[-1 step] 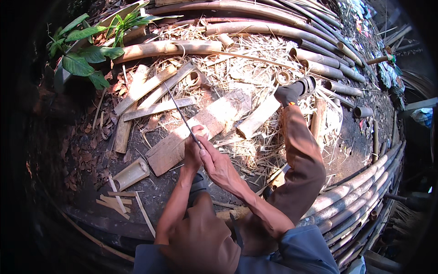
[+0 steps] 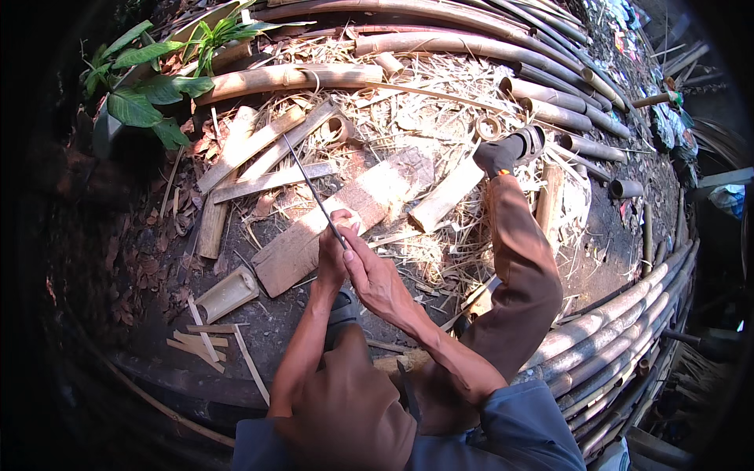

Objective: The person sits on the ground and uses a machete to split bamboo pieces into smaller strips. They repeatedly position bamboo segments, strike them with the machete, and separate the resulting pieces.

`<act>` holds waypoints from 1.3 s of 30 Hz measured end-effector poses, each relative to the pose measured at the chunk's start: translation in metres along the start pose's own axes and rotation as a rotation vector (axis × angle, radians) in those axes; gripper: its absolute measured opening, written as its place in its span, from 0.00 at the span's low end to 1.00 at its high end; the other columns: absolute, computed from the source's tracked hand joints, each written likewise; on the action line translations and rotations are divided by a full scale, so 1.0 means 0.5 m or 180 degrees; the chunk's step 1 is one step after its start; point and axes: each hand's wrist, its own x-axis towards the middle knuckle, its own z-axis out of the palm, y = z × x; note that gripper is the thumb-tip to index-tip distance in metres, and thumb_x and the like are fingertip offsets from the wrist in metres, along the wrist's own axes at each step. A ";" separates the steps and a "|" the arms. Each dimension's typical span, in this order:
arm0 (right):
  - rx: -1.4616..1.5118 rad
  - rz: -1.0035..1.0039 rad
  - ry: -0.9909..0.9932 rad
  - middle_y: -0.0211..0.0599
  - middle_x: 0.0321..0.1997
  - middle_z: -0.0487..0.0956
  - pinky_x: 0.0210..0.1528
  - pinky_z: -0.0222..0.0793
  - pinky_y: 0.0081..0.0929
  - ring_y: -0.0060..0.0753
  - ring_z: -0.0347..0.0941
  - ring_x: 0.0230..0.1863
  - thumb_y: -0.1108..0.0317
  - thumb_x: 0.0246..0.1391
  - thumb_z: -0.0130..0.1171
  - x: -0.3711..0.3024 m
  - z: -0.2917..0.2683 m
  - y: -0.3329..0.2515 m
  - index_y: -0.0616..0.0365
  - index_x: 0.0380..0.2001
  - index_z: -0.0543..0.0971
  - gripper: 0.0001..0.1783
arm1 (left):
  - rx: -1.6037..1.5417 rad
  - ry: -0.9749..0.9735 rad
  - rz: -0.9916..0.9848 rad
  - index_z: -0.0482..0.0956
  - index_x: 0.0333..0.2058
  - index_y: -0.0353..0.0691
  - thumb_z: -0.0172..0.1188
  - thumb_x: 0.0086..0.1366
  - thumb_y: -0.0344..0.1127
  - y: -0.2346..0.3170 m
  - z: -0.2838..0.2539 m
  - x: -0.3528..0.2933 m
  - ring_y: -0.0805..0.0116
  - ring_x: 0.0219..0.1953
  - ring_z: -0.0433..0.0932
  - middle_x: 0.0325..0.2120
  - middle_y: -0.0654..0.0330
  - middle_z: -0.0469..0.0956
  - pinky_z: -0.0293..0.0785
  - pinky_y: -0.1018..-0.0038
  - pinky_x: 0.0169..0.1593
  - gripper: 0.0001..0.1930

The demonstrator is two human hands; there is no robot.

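While both hands meet low over the littered ground, the left hand [image 2: 331, 259] and right hand [image 2: 375, 276] pinch a thin dark bamboo sliver [image 2: 312, 188] slanting up-left. A flat plank [image 2: 345, 216] lies just beneath; bamboo poles [image 2: 597, 345] crowd the ground's right edge.

Bare forearms, blue sleeves, brown trousers

The left hand [image 2: 331, 259] and right hand [image 2: 375, 279] are bare, without gloves, as are both forearms. Blue-grey sleeves [image 2: 518, 428] are pushed up to the elbows. Brown trousers [image 2: 522, 275] cover the legs, and a dark sandal [image 2: 510, 151] with a grey strap is on the outstretched foot.
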 end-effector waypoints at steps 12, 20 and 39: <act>0.0293 0.0570 -0.0084 0.61 0.44 0.79 0.45 0.71 0.40 0.62 0.78 0.46 0.54 0.68 0.40 0.014 -0.040 -0.042 0.43 0.68 0.61 0.26 | 0.0025 -0.0303 -0.0807 0.65 0.47 0.36 0.47 0.60 0.24 0.021 -0.012 0.026 0.39 0.41 0.73 0.37 0.44 0.71 0.69 0.51 0.43 0.15; 0.0587 0.0429 0.0119 0.51 0.35 0.78 0.42 0.70 0.34 0.44 0.77 0.38 0.56 0.69 0.37 0.013 -0.046 0.009 0.49 0.68 0.60 0.27 | 0.1549 -0.0858 -0.1482 0.52 0.67 0.34 0.58 0.62 0.36 0.019 -0.040 -0.020 0.40 0.67 0.52 0.66 0.41 0.53 0.51 0.57 0.69 0.38; 0.0327 -0.0151 0.0332 0.44 0.17 0.70 0.28 0.65 0.35 0.38 0.68 0.21 0.51 0.69 0.37 0.035 -0.034 0.090 0.66 0.69 0.51 0.35 | 0.0578 0.0021 -0.1804 0.75 0.48 0.31 0.53 0.66 0.29 0.068 -0.129 -0.109 0.57 0.42 0.80 0.41 0.48 0.79 0.74 0.67 0.48 0.14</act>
